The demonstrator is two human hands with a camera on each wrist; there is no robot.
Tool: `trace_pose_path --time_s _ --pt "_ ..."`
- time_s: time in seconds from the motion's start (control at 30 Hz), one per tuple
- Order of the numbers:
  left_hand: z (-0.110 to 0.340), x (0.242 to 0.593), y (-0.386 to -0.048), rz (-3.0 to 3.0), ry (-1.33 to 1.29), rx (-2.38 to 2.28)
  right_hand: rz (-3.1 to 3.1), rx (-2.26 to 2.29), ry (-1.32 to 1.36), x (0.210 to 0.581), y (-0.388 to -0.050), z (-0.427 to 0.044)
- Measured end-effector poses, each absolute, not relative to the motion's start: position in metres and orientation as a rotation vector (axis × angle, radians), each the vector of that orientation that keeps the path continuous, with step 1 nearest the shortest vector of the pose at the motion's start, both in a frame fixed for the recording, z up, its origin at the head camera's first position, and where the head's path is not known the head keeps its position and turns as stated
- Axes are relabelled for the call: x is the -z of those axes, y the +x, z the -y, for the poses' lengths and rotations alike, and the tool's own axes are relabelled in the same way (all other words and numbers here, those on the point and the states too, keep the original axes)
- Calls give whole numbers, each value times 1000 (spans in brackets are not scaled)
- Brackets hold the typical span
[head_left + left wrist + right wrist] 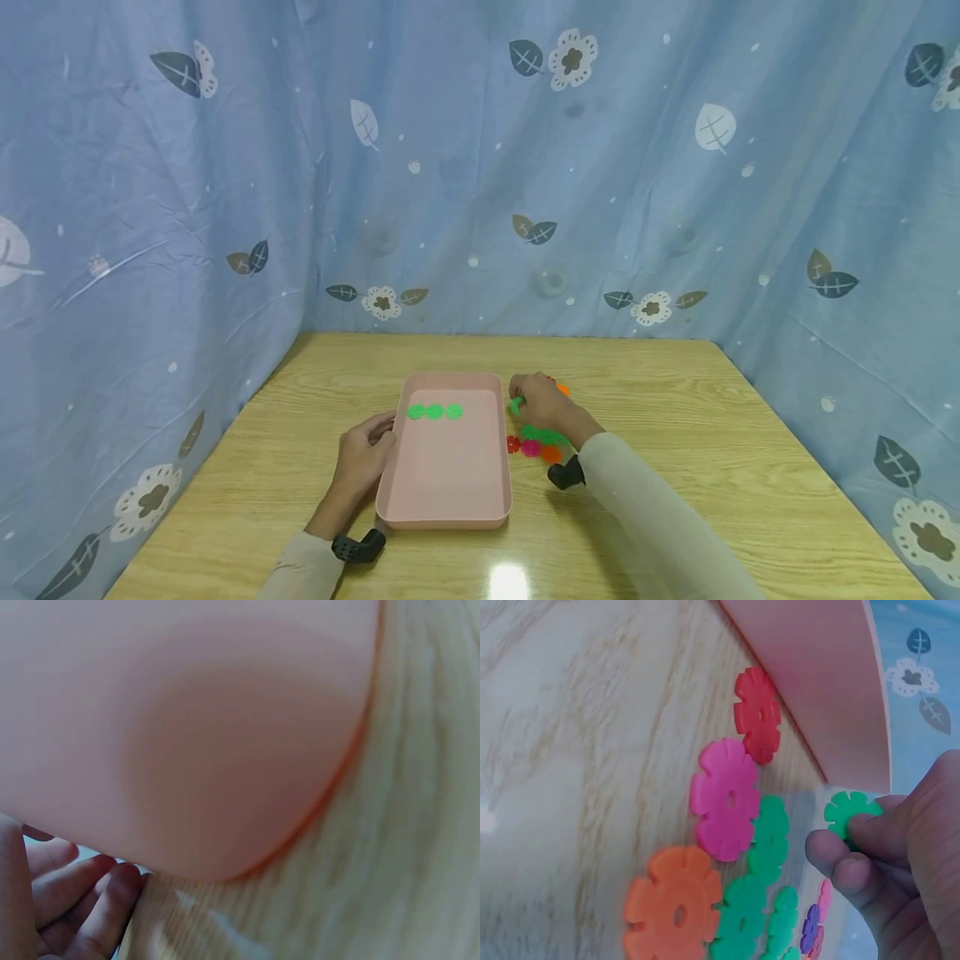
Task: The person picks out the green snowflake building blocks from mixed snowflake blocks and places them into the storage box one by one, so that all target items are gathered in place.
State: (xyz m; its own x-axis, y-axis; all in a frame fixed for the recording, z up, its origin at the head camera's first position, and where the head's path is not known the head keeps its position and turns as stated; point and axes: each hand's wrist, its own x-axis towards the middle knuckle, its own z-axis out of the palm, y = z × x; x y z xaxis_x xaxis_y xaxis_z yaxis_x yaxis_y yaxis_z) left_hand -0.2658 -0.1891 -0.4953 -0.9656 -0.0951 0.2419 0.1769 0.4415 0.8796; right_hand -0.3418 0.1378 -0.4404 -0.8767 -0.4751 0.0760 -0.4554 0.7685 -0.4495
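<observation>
A pink tray point(444, 492) lies on the table with three green flower-shaped discs point(435, 412) in a row inside, near its far end. My left hand point(362, 458) holds the tray's left side; in the left wrist view its fingers point(105, 907) are bent beside the tray wall point(225, 787). To the right of the tray, my right hand point(542, 400) pinches a green disc point(844, 811) between thumb and fingertips, above the table. Below that hand lie a red disc point(757, 716), a pink disc point(726, 799), an orange disc point(673, 904) and several green ones point(740, 919).
Beyond the right hand an orange disc point(563, 390) lies on the wooden table point(645, 400). Small pink and purple discs point(810, 928) show low in the right wrist view. A blue patterned curtain point(465, 167) stands behind and along both sides.
</observation>
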Motion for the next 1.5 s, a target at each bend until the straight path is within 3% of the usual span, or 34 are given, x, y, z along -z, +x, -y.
trace_pose_path --time_s 0.6,1.03,1.5 --pt "185 493 -267 2438 -90 1538 -2869 1343 -614 424 -340 -120" --pt "184 491 -270 2445 -96 1534 -2835 1350 -599 425 -344 -104" --pt "190 491 -265 2463 -66 1502 -2850 1122 -388 424 -338 -69"
